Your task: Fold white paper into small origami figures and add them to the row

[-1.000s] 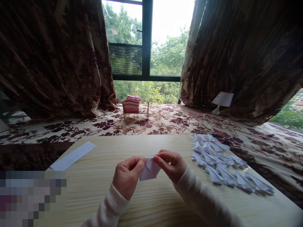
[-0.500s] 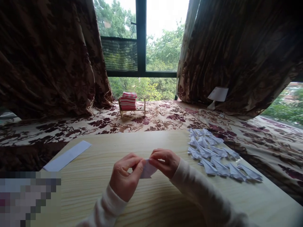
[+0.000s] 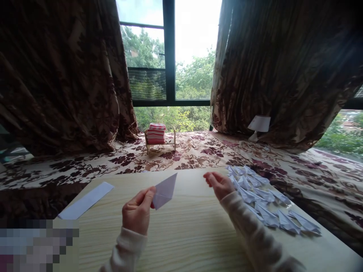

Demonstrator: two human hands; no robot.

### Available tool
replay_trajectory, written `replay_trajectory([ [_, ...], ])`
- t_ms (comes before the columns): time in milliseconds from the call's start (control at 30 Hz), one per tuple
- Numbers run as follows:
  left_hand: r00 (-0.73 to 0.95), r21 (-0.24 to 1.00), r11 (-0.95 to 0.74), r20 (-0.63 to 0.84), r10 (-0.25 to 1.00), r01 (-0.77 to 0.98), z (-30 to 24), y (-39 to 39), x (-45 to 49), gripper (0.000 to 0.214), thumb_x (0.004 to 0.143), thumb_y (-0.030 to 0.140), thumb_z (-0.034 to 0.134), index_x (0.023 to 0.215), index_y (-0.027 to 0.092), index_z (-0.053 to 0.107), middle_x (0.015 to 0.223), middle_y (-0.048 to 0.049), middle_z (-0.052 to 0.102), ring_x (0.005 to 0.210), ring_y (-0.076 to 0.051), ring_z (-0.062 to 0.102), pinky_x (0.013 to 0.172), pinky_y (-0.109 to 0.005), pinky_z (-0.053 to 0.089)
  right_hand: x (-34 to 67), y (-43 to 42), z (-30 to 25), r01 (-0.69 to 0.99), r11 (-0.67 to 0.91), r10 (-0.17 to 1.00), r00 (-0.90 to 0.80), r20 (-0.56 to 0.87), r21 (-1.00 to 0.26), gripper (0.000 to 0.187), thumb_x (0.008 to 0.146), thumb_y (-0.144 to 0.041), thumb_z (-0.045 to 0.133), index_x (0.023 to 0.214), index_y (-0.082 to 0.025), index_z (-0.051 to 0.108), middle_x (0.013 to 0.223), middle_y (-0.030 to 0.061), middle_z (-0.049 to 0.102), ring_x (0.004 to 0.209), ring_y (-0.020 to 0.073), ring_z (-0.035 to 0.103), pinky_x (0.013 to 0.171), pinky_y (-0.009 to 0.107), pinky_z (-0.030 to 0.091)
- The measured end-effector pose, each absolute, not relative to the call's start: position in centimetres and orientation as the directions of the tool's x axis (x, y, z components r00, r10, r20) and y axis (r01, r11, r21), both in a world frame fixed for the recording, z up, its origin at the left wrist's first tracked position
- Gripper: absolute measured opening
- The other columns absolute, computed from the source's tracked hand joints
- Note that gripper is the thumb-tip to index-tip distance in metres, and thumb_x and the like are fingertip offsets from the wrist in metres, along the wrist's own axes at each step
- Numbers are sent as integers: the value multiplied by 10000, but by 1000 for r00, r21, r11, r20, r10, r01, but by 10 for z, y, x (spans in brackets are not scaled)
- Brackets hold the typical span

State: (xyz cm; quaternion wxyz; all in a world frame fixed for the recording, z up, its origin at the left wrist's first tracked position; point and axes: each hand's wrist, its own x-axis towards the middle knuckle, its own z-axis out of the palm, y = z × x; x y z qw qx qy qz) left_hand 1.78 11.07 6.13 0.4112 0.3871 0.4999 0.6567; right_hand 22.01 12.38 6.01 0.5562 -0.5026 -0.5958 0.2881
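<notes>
My left hand [image 3: 138, 207] pinches a folded piece of white paper [image 3: 165, 191] between thumb and fingers, above the table. The paper is a pointed, diamond-like shape with a crease across it, its tip aimed up and to the right. Apart from it, my right hand [image 3: 218, 184] hangs over the table with its fingers curled in, and nothing shows in them. Beside the right forearm lie several folded white paper pieces [image 3: 266, 194] in rough rows, some partly hidden behind the sleeve.
A strip of white paper [image 3: 86, 200] lies at the table's left. Behind the light wooden table [image 3: 181, 234], a floral cloth [image 3: 193, 151] holds a small rack [image 3: 175, 140] with folded red-and-white cloths [image 3: 156, 134] and a white lamp [image 3: 259, 124]. Dark curtains [image 3: 266, 56] flank the window.
My right hand has let go of the folded paper and moved right. My left hand has shifted left, still holding the paper, now in plain sight. The camera view has tilted up.
</notes>
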Motion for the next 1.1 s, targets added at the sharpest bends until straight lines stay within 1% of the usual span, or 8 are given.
replay_trajectory([
  [100, -312, 956, -144, 59, 948, -257, 56, 112, 21, 272, 565, 356, 725, 720, 134, 696, 524, 23, 582, 522, -108, 490, 494, -223, 396, 188, 118, 54, 199, 316, 944, 29, 327, -928, 377, 816, -454, 432, 720, -127, 592, 578, 20, 538, 522, 118, 493, 443, 224, 406],
  [233, -118, 962, 7, -40, 992, -275, 52, 105, 25, 269, 550, 357, 732, 699, 136, 696, 501, 14, 596, 482, -99, 499, 499, -222, 423, 163, 113, 47, 61, 297, 953, -79, 292, -953, 242, 724, -383, 535, 690, -144, 543, 555, -20, 488, 492, 93, 424, 423, 207, 359],
  [467, 4, 995, -51, 51, 999, -86, 60, 99, 21, 225, 606, 353, 681, 678, 142, 709, 559, 0, 630, 554, -111, 511, 539, -206, 396, 176, 105, 55, 138, 269, 959, -133, 251, -953, 142, 675, -267, 517, 627, -136, 547, 532, -25, 457, 499, 90, 392, 440, 208, 317],
  [633, 68, 999, -15, 17, 998, -42, 60, 100, 20, 212, 612, 334, 659, 658, 134, 711, 530, 3, 621, 522, -109, 485, 512, -204, 363, 170, 100, 53, 132, 277, 950, -187, 251, -952, 117, 699, -220, 507, 679, -128, 576, 573, -17, 488, 530, 92, 423, 473, 206, 353],
  [767, 59, 1000, -16, 17, 998, -18, 57, 101, 19, 221, 602, 340, 641, 619, 128, 701, 501, 5, 599, 489, -101, 458, 481, -201, 339, 169, 98, 50, 208, 303, 943, -210, 260, -930, 115, 712, -165, 483, 676, -125, 585, 569, -15, 492, 531, 89, 431, 460, 193, 356],
  [867, 56, 1000, -13, 12, 998, 21, 54, 101, 20, 220, 587, 339, 623, 530, 129, 658, 470, 3, 573, 473, -103, 446, 455, -204, 315, 165, 98, 49, 241, 338, 936, -190, 298, -910, 115, 726, -166, 487, 711, -134, 597, 591, -8, 522, 547, 95, 457, 462, 190, 372],
  [1000, 44, 999, -8, 7, 999, 34, 52, 102, 20, 205, 569, 312, 607, 467, 135, 611, 425, 19, 526, 443, -90, 413, 435, -202, 285, 158, 97, 45, 242, 420, 906, -55, 420, -874, 106, 728, -166, 502, 758, -155, 604, 636, -1, 547, 572, 104, 493, 479, 197, 399],
  [1100, 31, 1000, 3, -4, 1000, 30, 50, 103, 19, 198, 560, 292, 605, 443, 134, 591, 402, 34, 491, 433, -77, 386, 427, -195, 269, 155, 93, 46, 395, 560, 803, -40, 595, -728, 97, 737, -153, 519, 745, -178, 613, 697, 19, 552, 648, 133, 508, 543, 234, 426],
])
